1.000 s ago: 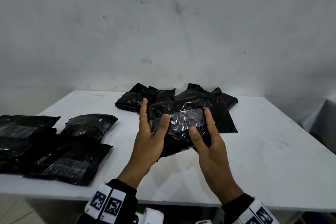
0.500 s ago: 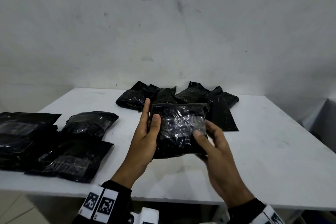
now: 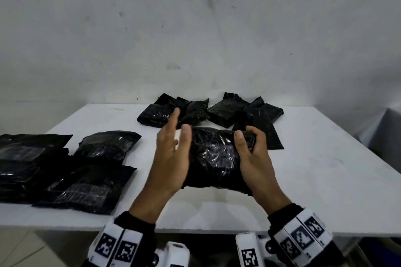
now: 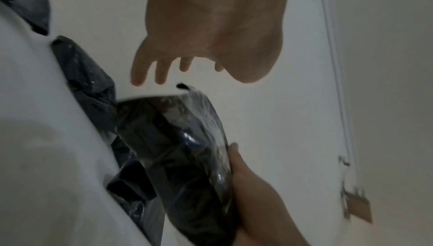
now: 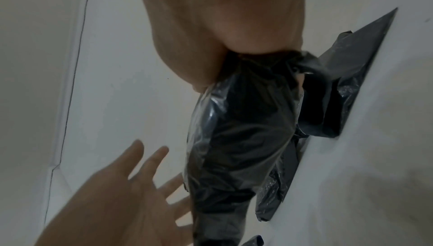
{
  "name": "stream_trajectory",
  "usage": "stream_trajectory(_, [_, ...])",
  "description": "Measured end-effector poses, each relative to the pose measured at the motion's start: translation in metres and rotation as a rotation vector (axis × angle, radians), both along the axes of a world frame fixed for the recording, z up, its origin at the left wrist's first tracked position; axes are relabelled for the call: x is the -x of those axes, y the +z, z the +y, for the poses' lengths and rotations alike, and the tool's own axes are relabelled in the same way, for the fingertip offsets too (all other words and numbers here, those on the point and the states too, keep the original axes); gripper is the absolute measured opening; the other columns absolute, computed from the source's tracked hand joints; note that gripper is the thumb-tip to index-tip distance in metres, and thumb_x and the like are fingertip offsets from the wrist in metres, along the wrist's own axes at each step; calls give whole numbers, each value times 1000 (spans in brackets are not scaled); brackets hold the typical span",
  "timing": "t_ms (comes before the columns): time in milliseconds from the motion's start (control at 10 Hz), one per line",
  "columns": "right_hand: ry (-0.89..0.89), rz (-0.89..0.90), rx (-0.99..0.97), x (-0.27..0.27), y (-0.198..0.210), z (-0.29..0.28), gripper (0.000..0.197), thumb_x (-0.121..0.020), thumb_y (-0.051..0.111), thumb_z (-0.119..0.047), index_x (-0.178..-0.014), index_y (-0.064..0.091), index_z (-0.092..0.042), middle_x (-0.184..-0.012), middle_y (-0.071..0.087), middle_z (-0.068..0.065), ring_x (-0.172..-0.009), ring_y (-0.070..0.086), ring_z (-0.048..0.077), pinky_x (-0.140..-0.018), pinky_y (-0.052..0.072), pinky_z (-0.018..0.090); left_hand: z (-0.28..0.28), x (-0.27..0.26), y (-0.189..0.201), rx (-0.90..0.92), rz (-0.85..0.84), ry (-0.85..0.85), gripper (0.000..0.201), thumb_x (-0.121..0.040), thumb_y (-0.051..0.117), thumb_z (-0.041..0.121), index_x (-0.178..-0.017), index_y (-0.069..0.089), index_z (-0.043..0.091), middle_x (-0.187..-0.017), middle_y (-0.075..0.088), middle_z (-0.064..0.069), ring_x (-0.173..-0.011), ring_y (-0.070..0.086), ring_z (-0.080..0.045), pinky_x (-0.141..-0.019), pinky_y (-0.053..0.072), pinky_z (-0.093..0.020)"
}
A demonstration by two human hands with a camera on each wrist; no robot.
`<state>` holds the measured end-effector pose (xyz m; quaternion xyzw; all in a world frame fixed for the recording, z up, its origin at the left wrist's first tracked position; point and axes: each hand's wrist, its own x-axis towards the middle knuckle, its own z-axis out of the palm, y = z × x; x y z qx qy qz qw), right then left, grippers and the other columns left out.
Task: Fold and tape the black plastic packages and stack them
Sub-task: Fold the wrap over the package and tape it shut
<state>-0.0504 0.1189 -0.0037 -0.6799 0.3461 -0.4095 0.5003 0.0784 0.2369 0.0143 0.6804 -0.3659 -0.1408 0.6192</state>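
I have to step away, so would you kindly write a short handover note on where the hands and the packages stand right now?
Right hand: grips the right end of the held package, thumb on top, above the table.
Left hand: open, fingers spread, beside the package's left end, not gripping it.
Things: a pile of loose packages at the table's far middle; the stack on the left side, with more packages lying beside it.
Done: the held package looks folded, with clear film across its face.
Left: probably set this one on the stack, then fold, tape and stack those in the far pile.
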Motion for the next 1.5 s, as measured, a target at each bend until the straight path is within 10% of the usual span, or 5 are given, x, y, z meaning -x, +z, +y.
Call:
stream_trajectory(100, [20,-15,27,-4,3,5,43,-97,48,-54,-135,40,-35,-98,57,-22,-84,59,-17,-67,42,8,-11,11,-2,-139,-84,-43,71,-84,30,77,-151,11,63,-168,1,11,-149,18,-3,-109,14,-22])
stream_trajectory(300, [54,-36,43,-4,0,3,51,-94,45,-57,-139,42,-34,-106,61,-20,-98,61,-4,-87,51,23,-14,4,-9,-116,-60,-111,88,-77,51,75,-153,13,57,-104,54,44,-96,52,29,-88,43,-9])
stream_trajectory(800, [209,8,29,10,-1,1,86,-74,67,-63,-147,31,-36,-116,61,-17,-106,65,3,-89,55,26,-4,-1,-10,-123,19,-287,117,-80,80,35,-159,-5,44,-108,61,41,-100,60,23,-78,45,-1])
stream_trajectory(1300, [251,-84,-41,9,4,-1,55,-92,50,-56,-144,39,-39,-121,65,-11,-112,65,6,-102,53,37,3,-14,-12,17,280,-392,69,-95,42,51,-150,2,65,-144,28,42,-127,41,18,-109,38,-16])
stream_trajectory(1500, [185,11,104,5,7,9,85,-75,64,-65,-148,33,-33,-120,57,-22,-110,60,-4,-89,49,12,-3,7,-14,-68,5,-120,88,-86,43,64,-152,-14,53,-91,48,60,-88,47,36,-74,35,8])
